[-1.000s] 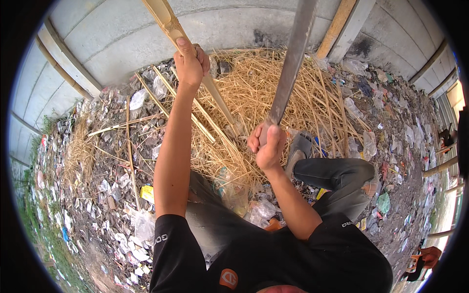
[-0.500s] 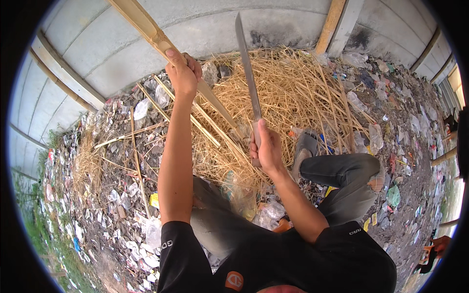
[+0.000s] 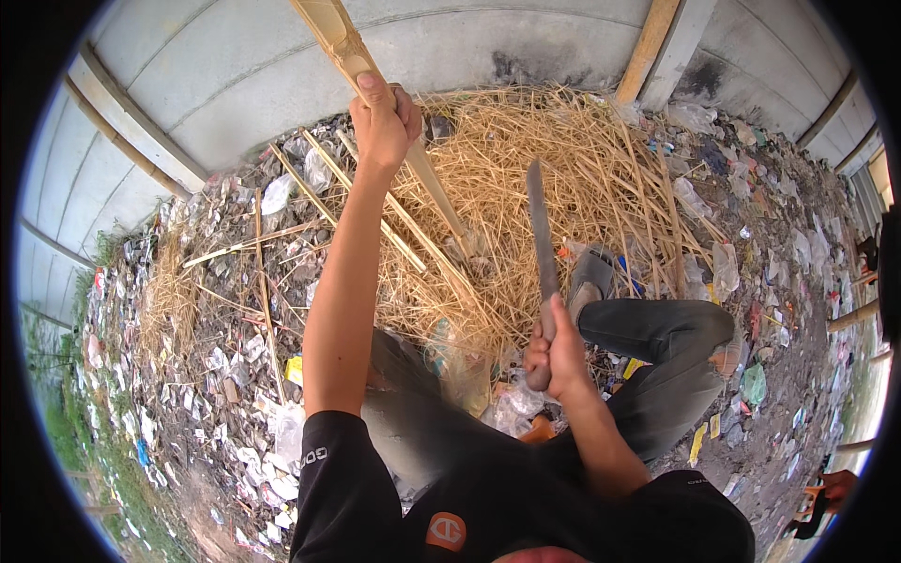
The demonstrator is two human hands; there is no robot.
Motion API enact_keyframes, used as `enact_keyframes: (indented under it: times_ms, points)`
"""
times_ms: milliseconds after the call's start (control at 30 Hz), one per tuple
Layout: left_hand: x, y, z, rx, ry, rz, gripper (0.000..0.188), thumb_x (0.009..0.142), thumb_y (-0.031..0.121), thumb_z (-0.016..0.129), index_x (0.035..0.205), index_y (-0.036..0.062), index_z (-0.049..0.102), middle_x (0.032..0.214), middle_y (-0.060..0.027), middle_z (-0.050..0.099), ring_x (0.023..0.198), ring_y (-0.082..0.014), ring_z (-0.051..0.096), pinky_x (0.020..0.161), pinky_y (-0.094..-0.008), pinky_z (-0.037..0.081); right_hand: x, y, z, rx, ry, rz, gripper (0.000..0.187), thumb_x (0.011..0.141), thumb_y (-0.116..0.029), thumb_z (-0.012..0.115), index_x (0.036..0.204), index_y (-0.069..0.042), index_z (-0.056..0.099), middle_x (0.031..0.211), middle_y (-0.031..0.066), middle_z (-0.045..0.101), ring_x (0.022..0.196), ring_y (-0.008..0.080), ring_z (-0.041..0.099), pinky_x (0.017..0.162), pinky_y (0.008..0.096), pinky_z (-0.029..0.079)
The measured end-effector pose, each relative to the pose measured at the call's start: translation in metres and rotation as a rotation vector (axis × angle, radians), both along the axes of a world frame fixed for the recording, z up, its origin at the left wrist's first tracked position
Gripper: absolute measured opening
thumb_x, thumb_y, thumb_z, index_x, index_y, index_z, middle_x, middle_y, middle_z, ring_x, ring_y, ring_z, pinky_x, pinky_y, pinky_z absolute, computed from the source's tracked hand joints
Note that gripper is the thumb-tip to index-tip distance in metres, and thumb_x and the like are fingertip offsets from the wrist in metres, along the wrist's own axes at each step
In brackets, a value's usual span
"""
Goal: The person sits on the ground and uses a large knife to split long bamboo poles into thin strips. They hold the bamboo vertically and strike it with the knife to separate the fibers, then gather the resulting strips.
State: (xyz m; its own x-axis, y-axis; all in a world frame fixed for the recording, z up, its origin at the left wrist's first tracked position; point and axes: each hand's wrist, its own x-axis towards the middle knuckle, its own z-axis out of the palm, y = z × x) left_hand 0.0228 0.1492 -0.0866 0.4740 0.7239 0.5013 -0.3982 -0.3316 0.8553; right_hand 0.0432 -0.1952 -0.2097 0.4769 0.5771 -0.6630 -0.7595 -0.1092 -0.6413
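Observation:
My left hand (image 3: 383, 122) is wrapped round a split bamboo pole (image 3: 434, 183), thumb on its pale hollow inner face. The pole leans up and away to the left, its lower end down among the shavings. In my right hand (image 3: 559, 355) is a machete (image 3: 542, 230) with a long dark blade and a rounded handle. The blade points up and away, apart from the bamboo and to its right. Beneath both hands spreads a heap of straw-coloured bamboo shavings (image 3: 526, 141).
Thin bamboo strips (image 3: 310, 188) lie left of the heap, with long slats (image 3: 671, 216) on its right. A grey concrete wall (image 3: 441, 47) with upright posts (image 3: 648, 52) stands behind. Plastic litter (image 3: 272, 469) covers the ground. My shoe (image 3: 591, 277) rests right of the machete.
My right hand has drawn the machete down, nearer to me and to the right. My left hand and the bamboo pole's top have shifted to the right and slightly up.

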Motion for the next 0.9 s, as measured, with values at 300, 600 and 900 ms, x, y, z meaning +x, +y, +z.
enact_keyframes:
  times_ms: [300,600,900]
  points:
    - [0.011,-0.012,0.002,0.060,0.036,-0.019,0.081,0.092,0.084,0.021,0.058,0.0111,0.031,0.046,-0.0013,0.031,0.041,-0.0135,0.032,0.041,-0.0290,0.025,-0.004,0.037,0.055,0.724,-0.798,-0.227,0.066,0.098,-0.074,0.036,0.080,-0.011,0.043,0.053,-0.0010,0.036,0.042,0.0096,0.037,0.043,0.0282,0.036]
    - [-0.006,0.000,0.001,0.046,0.005,-0.095,0.082,0.094,0.082,0.023,0.057,0.0095,0.035,0.046,-0.0035,0.036,0.040,-0.0150,0.036,0.041,-0.0296,0.030,-0.004,-0.012,-0.059,-0.138,0.105,0.015,0.052,0.095,-0.058,0.062,0.081,-0.011,0.048,0.060,-0.0034,0.039,0.045,0.0088,0.041,0.045,0.0265,0.038]
    - [-0.010,0.013,-0.003,-0.039,-0.052,0.065,0.077,0.096,0.079,0.027,0.065,0.0092,0.036,0.055,-0.0011,0.033,0.046,-0.0139,0.034,0.043,-0.0295,0.027,0.108,-0.044,0.161,0.001,-1.025,-0.302,0.035,0.100,-0.038,0.063,0.088,-0.006,0.058,0.063,-0.0018,0.050,0.049,0.0061,0.045,0.045,0.0232,0.035]
